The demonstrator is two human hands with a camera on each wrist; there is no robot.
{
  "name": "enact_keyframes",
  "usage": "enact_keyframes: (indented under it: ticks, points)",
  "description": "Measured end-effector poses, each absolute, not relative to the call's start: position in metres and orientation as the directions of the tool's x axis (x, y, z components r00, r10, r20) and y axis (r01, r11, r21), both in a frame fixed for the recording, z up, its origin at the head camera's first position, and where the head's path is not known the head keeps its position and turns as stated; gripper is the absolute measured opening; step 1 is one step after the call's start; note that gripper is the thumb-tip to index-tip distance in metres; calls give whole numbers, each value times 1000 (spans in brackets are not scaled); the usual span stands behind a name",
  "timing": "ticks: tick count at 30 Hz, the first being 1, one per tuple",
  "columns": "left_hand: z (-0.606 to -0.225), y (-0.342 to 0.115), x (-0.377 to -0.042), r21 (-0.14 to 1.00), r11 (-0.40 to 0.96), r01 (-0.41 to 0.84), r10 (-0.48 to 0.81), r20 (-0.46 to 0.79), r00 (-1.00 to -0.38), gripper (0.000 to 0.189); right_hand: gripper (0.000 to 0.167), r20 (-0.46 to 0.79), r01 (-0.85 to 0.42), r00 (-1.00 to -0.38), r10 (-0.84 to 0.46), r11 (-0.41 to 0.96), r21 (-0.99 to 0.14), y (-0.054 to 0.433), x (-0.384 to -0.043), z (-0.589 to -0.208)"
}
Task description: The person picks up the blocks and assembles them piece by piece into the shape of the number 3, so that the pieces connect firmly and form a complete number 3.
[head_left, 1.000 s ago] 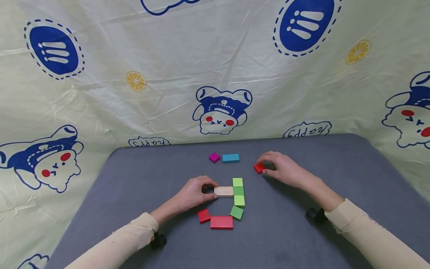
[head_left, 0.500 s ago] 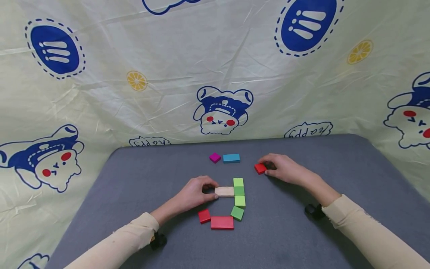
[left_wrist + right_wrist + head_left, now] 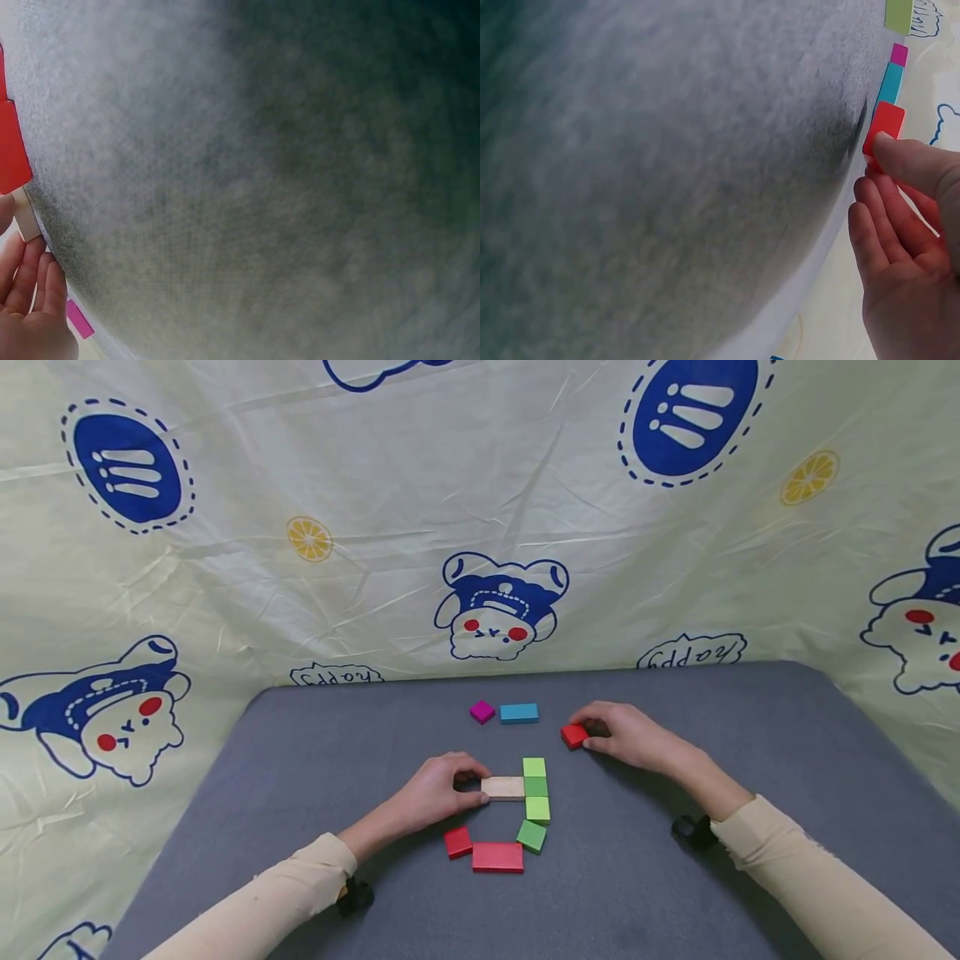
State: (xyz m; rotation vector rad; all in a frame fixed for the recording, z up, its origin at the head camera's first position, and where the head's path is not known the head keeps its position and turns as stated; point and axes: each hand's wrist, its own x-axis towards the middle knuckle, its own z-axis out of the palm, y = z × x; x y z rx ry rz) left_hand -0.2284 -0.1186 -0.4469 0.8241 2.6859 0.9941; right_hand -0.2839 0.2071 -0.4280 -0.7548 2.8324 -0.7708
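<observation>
My left hand [image 3: 438, 787] pinches the left end of a plain wooden block [image 3: 503, 788] between thumb and fingers. The block's right end meets a column of green blocks [image 3: 536, 787] in the head view. At the right, my right hand [image 3: 630, 735] pinches a small red block [image 3: 574, 736] with thumb and fingertips; in the right wrist view that red block [image 3: 886, 126] shows its broad face. In the left wrist view the wooden block [image 3: 27, 219] sits between the thumb and fingers.
Behind lie a magenta block [image 3: 482, 712] and a blue block [image 3: 519, 713]. Nearer the front are a tilted green block [image 3: 532, 836], a long red block [image 3: 498, 857] and a small red block [image 3: 457, 842]. A patterned curtain [image 3: 375, 577] hangs beyond the grey table [image 3: 315, 752].
My right hand has shifted slightly left with the small red block, which has turned a little. My left hand keeps its hold on the wooden block.
</observation>
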Motion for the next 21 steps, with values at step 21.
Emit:
enact_keyframes:
  ticks: [21]
  points:
    - [-447,-118,-228,646,634,425,542,21,-840,28,35,25,-500,-829,-559,721,-480,172,-282,-427]
